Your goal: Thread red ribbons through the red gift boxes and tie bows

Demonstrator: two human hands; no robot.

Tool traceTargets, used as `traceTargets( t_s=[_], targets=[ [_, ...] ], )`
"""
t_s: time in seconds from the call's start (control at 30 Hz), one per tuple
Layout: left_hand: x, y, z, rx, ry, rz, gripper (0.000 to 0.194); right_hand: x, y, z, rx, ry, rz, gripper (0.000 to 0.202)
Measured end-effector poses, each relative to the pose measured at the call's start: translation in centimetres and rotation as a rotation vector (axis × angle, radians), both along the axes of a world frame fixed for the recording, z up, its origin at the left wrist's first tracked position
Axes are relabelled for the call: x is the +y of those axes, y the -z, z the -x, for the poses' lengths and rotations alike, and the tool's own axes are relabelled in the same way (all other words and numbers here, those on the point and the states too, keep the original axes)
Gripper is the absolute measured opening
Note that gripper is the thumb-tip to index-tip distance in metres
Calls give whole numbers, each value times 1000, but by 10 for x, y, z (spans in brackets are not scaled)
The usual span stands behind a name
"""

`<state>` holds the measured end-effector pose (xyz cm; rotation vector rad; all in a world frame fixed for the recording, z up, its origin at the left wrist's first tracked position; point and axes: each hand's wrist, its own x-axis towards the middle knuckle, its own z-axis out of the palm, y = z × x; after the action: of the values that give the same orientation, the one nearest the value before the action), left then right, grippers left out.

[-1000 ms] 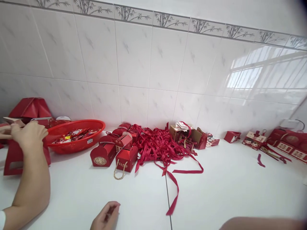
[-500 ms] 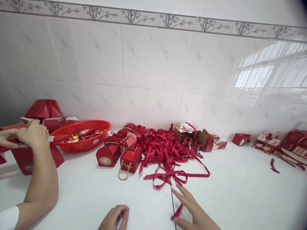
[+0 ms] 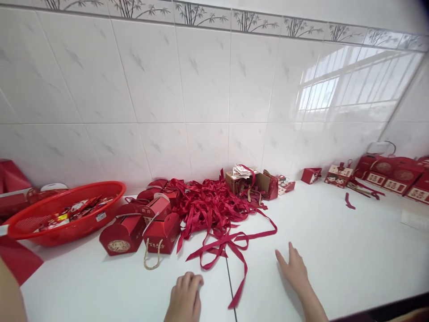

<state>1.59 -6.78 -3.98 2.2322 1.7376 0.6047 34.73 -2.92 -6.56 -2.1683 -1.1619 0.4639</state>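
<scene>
My left hand [image 3: 185, 295] rests on the white tabletop at the bottom middle, fingers curled together, with nothing visible in it. To the right, my right hand [image 3: 295, 270] reaches forward over the table, thumb and forefinger apart, holding nothing. Between my hands a loose dark-red ribbon [image 3: 241, 277] runs forward, its cut end close to the table seam. It trails from a large tangled heap of red ribbons [image 3: 209, 201]. Left of the heap stand small red gift boxes [image 3: 122, 235], one with a gold cord handle [image 3: 152, 267]. Neither hand touches ribbon or box.
A red plastic basket [image 3: 112, 185] of wrapped sweets stands at left. Part of another person's arm [image 3: 10, 290] shows at the left edge. An open carton [image 3: 264, 181] with paper tags sits behind the ribbons. More red boxes [image 3: 402, 179] line the far right by the tiled wall.
The view has turned right. My right hand has let go of the ribbon end, which now lies on the table, and has moved right. My left hand's fingers now point forward.
</scene>
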Motion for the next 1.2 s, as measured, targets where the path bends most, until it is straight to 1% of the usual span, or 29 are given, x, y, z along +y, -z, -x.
traceTargets(
  t_s=[0.07, 0.1, 0.17, 0.23, 0.3, 0.4, 0.47, 0.5, 0.57, 0.67, 0.7, 0.77, 0.83, 0.87, 0.9, 0.97, 1.03, 1.07, 1.13, 1.2],
  targets=[
    [17, -8, -15, 12, 101, 66, 34, 27, -13, -4, 2, -38, 20, 77],
    [29, -12, -22, 14, 111, 79, 33, 41, -18, -3, -1, -41, 30, 77],
    [56, -15, -35, 7, 50, 50, 30, 68, -24, 4, -14, -52, 47, 78],
    [84, -14, -49, -2, -8, 37, 30, 89, -27, 24, -16, -141, 36, 75],
    [112, -10, -64, -24, -71, 30, 28, 100, -26, 57, -9, -326, -13, 66],
    [149, -1, -79, -113, -133, 14, 24, 104, -22, 111, -17, -693, -121, 54],
    [170, 4, -82, -207, -171, -9, 22, 110, -22, 136, -44, -850, -181, 52],
    [179, 6, -81, -263, -193, -25, 22, 117, -23, 144, -61, -884, -204, 51],
    [194, 9, -76, -382, -243, -73, 22, 141, -28, 154, -91, -882, -237, 49],
    [204, 11, -68, -552, -305, -172, 21, 196, -43, 166, -129, -776, -241, 49],
    [205, 12, -67, -592, -314, -205, 20, 217, -49, 172, -142, -719, -225, 53],
    [204, 13, -67, -654, -301, -259, 17, 257, -57, 189, -163, -597, -158, 66],
    [202, 16, -69, -714, -271, -291, 16, 289, -61, 208, -162, -527, -65, 76],
    [201, 17, -71, -742, -260, -294, 16, 301, -60, 217, -153, -517, -25, 76],
    [202, 19, -72, -767, -252, -288, 16, 311, -58, 225, -139, -518, 2, 72],
    [203, 22, -73, -789, -243, -259, 17, 325, -52, 235, -95, -533, 17, 56],
    [204, 25, -73, -789, -237, -227, 17, 335, -45, 236, -20, -562, -15, 40],
    [204, 25, -74, -791, -235, -213, 18, 339, -43, 234, 33, -577, -36, 36],
    [202, 24, -75, -805, -234, -187, 18, 346, -41, 228, 167, -591, -87, 32],
    [200, 23, -77, -834, -236, -153, 18, 350, -42, 221, 326, -576, -161, 31]
  ],
)
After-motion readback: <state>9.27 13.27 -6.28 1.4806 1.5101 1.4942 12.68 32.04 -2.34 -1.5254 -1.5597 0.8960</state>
